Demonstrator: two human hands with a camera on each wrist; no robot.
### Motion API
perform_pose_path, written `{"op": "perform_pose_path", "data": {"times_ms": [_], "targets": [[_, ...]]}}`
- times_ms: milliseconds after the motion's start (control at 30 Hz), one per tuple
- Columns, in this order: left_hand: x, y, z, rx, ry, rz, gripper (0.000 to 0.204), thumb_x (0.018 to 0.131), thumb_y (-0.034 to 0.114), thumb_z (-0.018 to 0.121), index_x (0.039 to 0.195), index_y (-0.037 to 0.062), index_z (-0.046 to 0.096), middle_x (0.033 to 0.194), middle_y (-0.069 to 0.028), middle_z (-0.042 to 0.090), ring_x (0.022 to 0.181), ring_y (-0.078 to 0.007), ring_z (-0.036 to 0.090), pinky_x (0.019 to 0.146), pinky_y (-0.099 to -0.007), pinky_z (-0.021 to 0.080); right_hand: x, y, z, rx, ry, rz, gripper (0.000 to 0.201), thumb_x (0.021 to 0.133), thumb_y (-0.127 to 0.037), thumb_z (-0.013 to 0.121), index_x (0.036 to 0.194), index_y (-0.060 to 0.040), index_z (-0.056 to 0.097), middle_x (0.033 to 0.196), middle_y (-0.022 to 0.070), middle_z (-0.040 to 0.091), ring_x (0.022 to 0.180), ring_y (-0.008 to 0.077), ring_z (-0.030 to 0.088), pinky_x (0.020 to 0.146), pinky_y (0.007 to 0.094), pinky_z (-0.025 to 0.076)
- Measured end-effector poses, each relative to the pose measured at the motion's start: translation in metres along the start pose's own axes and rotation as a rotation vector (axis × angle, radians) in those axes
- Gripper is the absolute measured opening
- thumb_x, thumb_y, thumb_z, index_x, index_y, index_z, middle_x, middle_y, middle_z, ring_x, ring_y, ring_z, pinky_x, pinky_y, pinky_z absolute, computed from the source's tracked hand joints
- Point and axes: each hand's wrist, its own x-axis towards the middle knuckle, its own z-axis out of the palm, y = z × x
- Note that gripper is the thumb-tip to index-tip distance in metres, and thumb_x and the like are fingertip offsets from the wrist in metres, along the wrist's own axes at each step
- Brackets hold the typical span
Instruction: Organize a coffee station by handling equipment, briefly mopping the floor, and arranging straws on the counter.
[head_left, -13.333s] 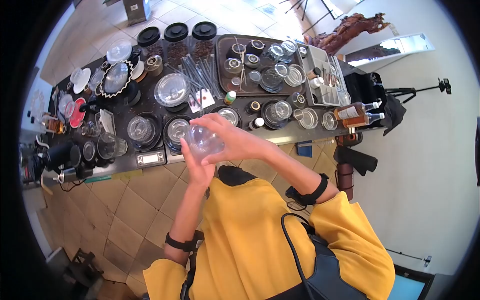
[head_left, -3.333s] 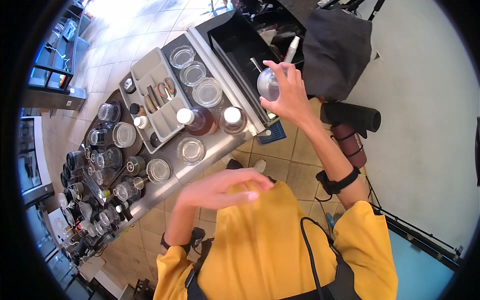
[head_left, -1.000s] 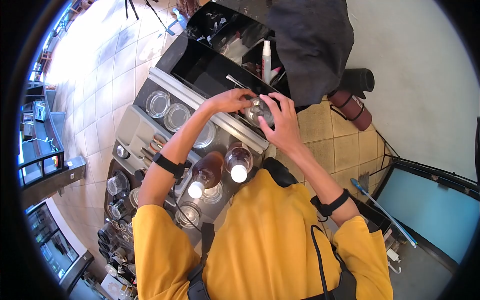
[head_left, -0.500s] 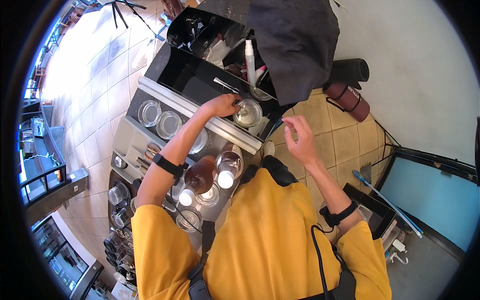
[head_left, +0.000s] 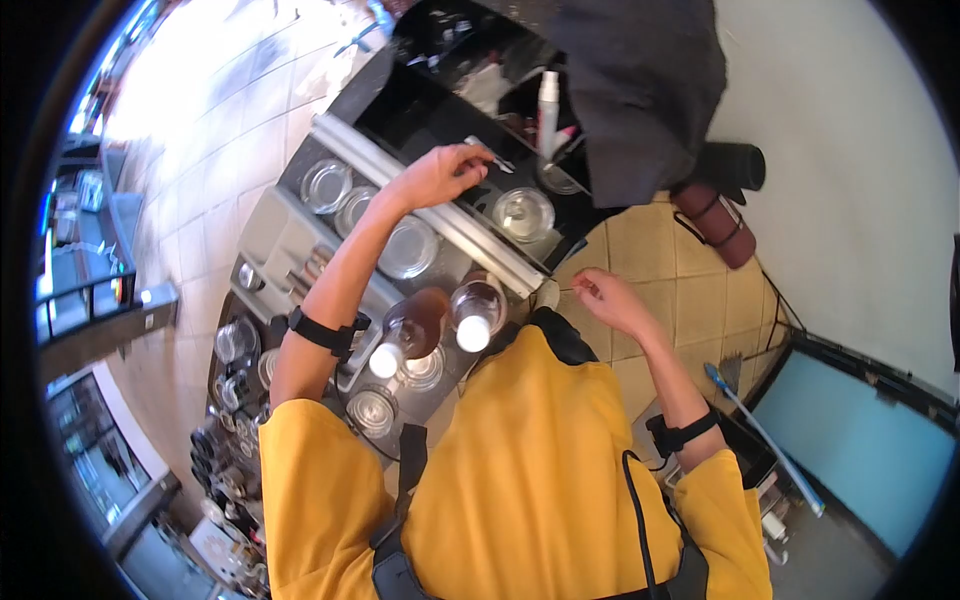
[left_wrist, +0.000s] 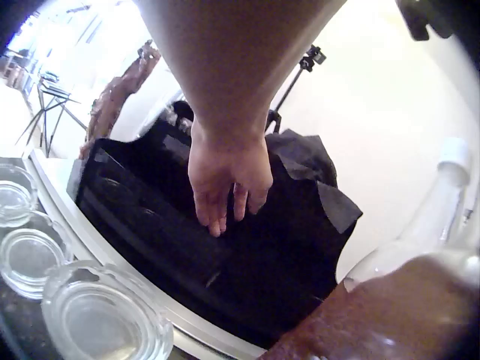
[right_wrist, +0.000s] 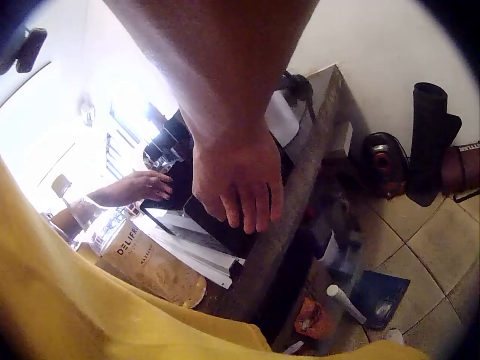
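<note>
A clear, round, bowl-like vessel (head_left: 524, 214) sits in the near right compartment of a black open box (head_left: 400, 105). My left hand (head_left: 440, 178) hangs over that box, to the left of the vessel. Its fingers point down, bent loosely, with nothing seen between them. Just past the fingertips lies a thin white stick-like item (head_left: 492, 157). In the left wrist view, the left hand (left_wrist: 229, 176) shows against the dark box interior. My right hand (head_left: 612, 300) is off the box's near right corner, fingers loosely curled and holding nothing.
A spray bottle (head_left: 548, 112) stands in the box under a dark cloth (head_left: 645, 100). Two white-capped bottles, one brown (head_left: 412, 325) and one paler (head_left: 477, 310), stand at the counter edge. Glass dishes (head_left: 408, 247) and a grey divided tray (head_left: 275, 240) are alongside.
Both hands held the clear vessel a second ago; it now rests in the box. The right hand withdrew first. The left hand has since come off it, moving left and up.
</note>
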Motion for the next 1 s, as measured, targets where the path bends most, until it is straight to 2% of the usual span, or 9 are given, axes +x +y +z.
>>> {"op": "perform_pose_path", "data": {"times_ms": [100,167,200,433,500,633,833,900,1000], "targets": [[-0.044,0.005,-0.032,-0.002,0.189,-0.038,0.028,0.1,0.017,0.056,0.124,0.0041,0.063,0.112,-0.0098,0.069,0.1,-0.0181,0.065,0.09,-0.0326,0.051,0.004,0.019,0.006,-0.064,-0.071,-0.007,0.023,0.092,-0.02,0.059,0.104,-0.0025,0.067,0.094,0.017,0.07,0.084,0.0311,0.067,0.078,0.0396,0.053],[-0.08,0.008,-0.052,-0.039,0.317,-0.04,0.028,0.1,0.019,0.057,0.123,0.0052,0.064,0.11,-0.0082,0.069,0.1,-0.0165,0.065,0.09,-0.032,0.051,0.005,0.019,0.009,-0.089,-0.107,0.005,0.023,0.092,-0.02,0.059,0.104,-0.0022,0.066,0.095,0.017,0.07,0.084,0.031,0.068,0.078,0.0395,0.053],[-0.099,0.016,-0.057,-0.06,0.371,-0.124,0.028,0.1,0.02,0.057,0.123,0.0059,0.064,0.107,-0.0075,0.07,0.101,-0.0158,0.065,0.089,-0.0306,0.05,0.005,0.02,0.009,-0.102,-0.123,0.035,0.024,0.092,-0.021,0.059,0.104,-0.0018,0.066,0.095,0.0169,0.071,0.084,0.0309,0.068,0.078,0.0395,0.053],[-0.234,0.023,-0.05,-0.223,0.713,-0.213,0.027,0.096,0.004,0.052,0.119,0.0033,0.066,0.103,-0.004,0.063,0.088,-0.0112,0.055,0.084,-0.027,0.046,0.013,0.039,0.024,-0.257,-0.24,-0.001,0.024,0.093,-0.022,0.059,0.105,-0.0034,0.066,0.093,0.0155,0.071,0.083,0.0301,0.068,0.077,0.0396,0.053],[-0.263,0.032,-0.037,-0.171,0.805,-0.162,0.026,0.096,0.001,0.05,0.115,0.0024,0.068,0.107,-0.0026,0.059,0.087,-0.0108,0.051,0.083,-0.0253,0.043,0.021,0.058,0.028,-0.315,-0.291,0.002,0.025,0.094,-0.023,0.06,0.103,-0.0006,0.067,0.087,0.0123,0.07,0.077,0.0233,0.065,0.074,0.0364,0.052],[-0.32,0.048,0.006,-0.229,0.982,-0.192,0.023,0.096,-0.002,0.051,0.11,0.0019,0.069,0.107,-0.0028,0.057,0.09,-0.0101,0.05,0.082,-0.0237,0.041,0.028,0.076,0.041,-0.374,-0.399,0.016,0.022,0.093,-0.021,0.059,0.103,-0.0041,0.066,0.091,0.0148,0.071,0.084,0.0285,0.068,0.078,0.0388,0.053],[-0.383,0.087,0.091,-0.22,1.213,-0.283,0.027,0.092,-0.004,0.051,0.111,0.002,0.07,0.104,-0.0038,0.058,0.096,-0.0115,0.054,0.085,-0.0245,0.042,0.034,0.103,0.041,-0.415,-0.474,-0.075,0.02,0.092,-0.018,0.058,0.1,-0.0022,0.066,0.09,0.0141,0.071,0.083,0.0267,0.068,0.078,0.037,0.053],[-0.401,0.098,0.123,-0.195,1.267,-0.297,0.031,0.089,-0.008,0.049,0.109,0.0021,0.07,0.103,-0.0039,0.058,0.096,-0.0116,0.055,0.085,-0.0233,0.042,0.037,0.107,0.043,-0.379,-0.503,-0.094,0.019,0.09,-0.014,0.058,0.101,-0.0017,0.067,0.089,0.0095,0.071,0.082,0.0198,0.066,0.078,0.034,0.052],[-0.415,0.121,0.177,-0.155,1.297,-0.398,0.035,0.084,-0.009,0.048,0.108,0.003,0.07,0.099,-0.0034,0.058,0.092,-0.0119,0.056,0.08,-0.0231,0.042,0.045,0.145,0.053,-0.402,-0.539,-0.126,0.02,0.091,-0.016,0.057,0.101,-0.0025,0.067,0.09,0.0118,0.072,0.085,0.0224,0.068,0.08,0.0355,0.052]]}}
